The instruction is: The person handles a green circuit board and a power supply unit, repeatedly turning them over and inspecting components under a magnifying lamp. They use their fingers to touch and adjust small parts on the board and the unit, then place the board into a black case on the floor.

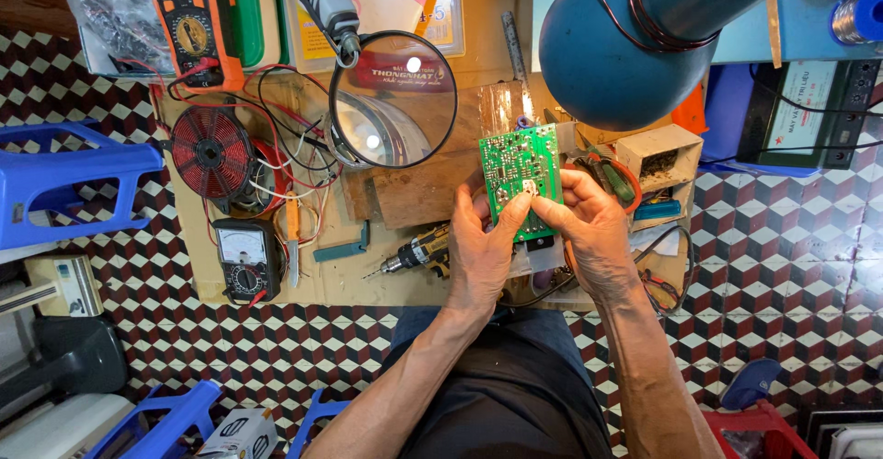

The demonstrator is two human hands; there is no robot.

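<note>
Green circuit board point(520, 178): held upright-facing above the bench point(405, 280), solder side toward the camera, centre of view, just right of the magnifying lens point(394, 100). Left hand point(478, 257): grip closed on the board's lower left edge, thumb pressed to its face. Right hand point(593, 229): grip closed on the lower right edge, thumb tip touching the board near the middle. Below the hands: cordless drill point(418, 255) lying flat on the bench, bit pointing left. Right of the board: small open cardboard box point(660, 157), contents dark and too small to identify; orange-handled tool point(618, 178) just beside it. Left part of bench: red wound coil point(212, 151) with tangled red and white wires, analogue meter point(244, 258) below it, orange digital multimeter point(193, 19) above, resting on a green tray point(246, 13). Overhead: blue lamp shade point(635, 45). Floor: patterned tiles point(782, 266), blue plastic stool point(74, 178) at left.
</note>
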